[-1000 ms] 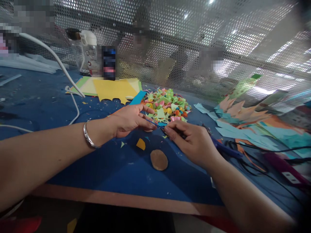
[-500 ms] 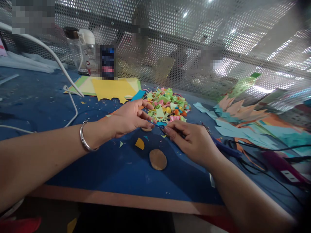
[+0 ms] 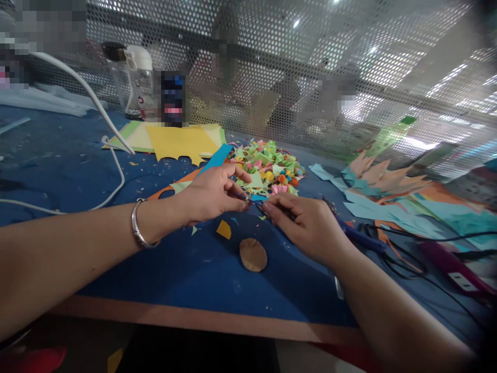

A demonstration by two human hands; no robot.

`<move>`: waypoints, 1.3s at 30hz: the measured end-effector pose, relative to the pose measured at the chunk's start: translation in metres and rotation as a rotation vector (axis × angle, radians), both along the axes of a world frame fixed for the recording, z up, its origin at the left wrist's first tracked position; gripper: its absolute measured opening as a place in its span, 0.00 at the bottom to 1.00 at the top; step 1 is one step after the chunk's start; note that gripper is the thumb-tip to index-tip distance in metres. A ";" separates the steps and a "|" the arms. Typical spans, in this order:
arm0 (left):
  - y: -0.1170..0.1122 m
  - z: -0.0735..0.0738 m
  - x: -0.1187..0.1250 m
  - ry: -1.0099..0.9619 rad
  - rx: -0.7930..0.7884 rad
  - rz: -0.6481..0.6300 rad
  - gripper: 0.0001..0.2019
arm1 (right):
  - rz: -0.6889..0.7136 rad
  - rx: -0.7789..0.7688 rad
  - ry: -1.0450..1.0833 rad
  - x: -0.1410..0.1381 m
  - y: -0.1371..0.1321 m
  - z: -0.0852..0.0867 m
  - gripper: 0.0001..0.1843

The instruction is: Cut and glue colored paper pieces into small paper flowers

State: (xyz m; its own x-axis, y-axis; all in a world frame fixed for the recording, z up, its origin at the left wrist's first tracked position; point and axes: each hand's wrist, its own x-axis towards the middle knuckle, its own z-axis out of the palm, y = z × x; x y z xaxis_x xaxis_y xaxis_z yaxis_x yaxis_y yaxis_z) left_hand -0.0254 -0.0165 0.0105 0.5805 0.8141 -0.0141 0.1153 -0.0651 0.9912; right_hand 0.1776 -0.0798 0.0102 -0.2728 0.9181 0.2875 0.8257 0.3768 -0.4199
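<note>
My left hand (image 3: 212, 194) and my right hand (image 3: 306, 225) meet over the blue table (image 3: 116, 269), fingertips almost touching. Both pinch a thin dark strip (image 3: 254, 202) that runs between them; I cannot make out what it is. A silver bangle (image 3: 137, 230) sits on my left wrist. Just behind my fingers lies a heap of small folded coloured paper pieces (image 3: 267, 168). A round brown disc (image 3: 253, 254) lies on the table below my hands, with a small yellow paper scrap (image 3: 224, 229) beside it.
Yellow and green paper sheets (image 3: 178, 141) lie at the back, by a clear bottle (image 3: 132, 77). A white cable (image 3: 112, 155) crosses the left. Cut teal and orange paper (image 3: 388, 197), black cables and a purple tool (image 3: 450, 264) lie at the right. A perforated screen stands behind.
My left hand has closed its fingers and moved slightly right toward my right hand, so the two fingertips now nearly meet. My right hand has stayed in place.
</note>
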 end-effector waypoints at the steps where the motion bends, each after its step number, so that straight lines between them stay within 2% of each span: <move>1: -0.001 0.000 0.000 0.002 -0.023 -0.014 0.22 | -0.001 0.005 -0.002 0.000 0.000 0.000 0.16; 12: -0.003 0.002 0.000 -0.003 -0.145 -0.016 0.12 | 0.005 0.015 -0.004 0.001 0.000 -0.001 0.17; 19: -0.003 0.002 -0.002 -0.087 -0.262 -0.038 0.15 | 0.007 -0.007 -0.010 0.002 0.001 -0.001 0.17; 27: -0.007 0.007 0.000 -0.014 -0.176 0.005 0.15 | 0.006 -0.020 -0.010 0.001 0.001 0.000 0.17; 33: -0.008 0.011 -0.001 -0.047 -0.186 0.001 0.17 | 0.017 0.010 0.005 0.002 -0.001 0.003 0.17; 39: -0.009 0.013 0.001 -0.091 -0.141 0.036 0.06 | 0.050 0.020 0.032 0.001 -0.003 0.007 0.15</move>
